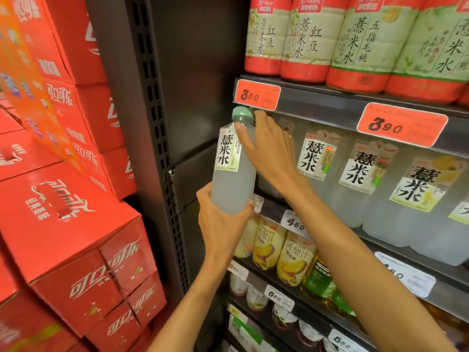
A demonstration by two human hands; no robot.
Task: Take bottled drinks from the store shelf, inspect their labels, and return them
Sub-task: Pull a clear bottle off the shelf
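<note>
Presently, at far left, stacked red cartons point(66, 219) stand beside the dark perforated upright point(162, 153) of the shelving; neither bears on the work. Next comes the bottle point(233, 163), held upright in front of the left end of the shelf point(317, 97), its pale green cap point(241, 115) just under the orange price tag point(256, 94) and its printed label point(228, 151) turned toward the camera. The left hand point(220, 224) is cupped under and around the base, fingers closed on the lower body. The right hand point(269, 151) is wrapped around the shoulder from the right side, thumb laid across the front below the cap, fingers partly hidden behind the bottle. Both hands therefore have hold of the same item. Judgement on handling: the bottle appears full of cloudy liquid, so moderately heavy; the plastic wall is likely to yield a little under a hard squeeze, and its smooth surface may be slippery if damp. The present two-point hold, base and shoulder, seems sound; the label area is best left uncovered for reading. To the right, matching bottles point(355, 179) stand in a row on the same shelf level, where the return slot should lie, though the gap itself is hidden behind the right hand.
</note>
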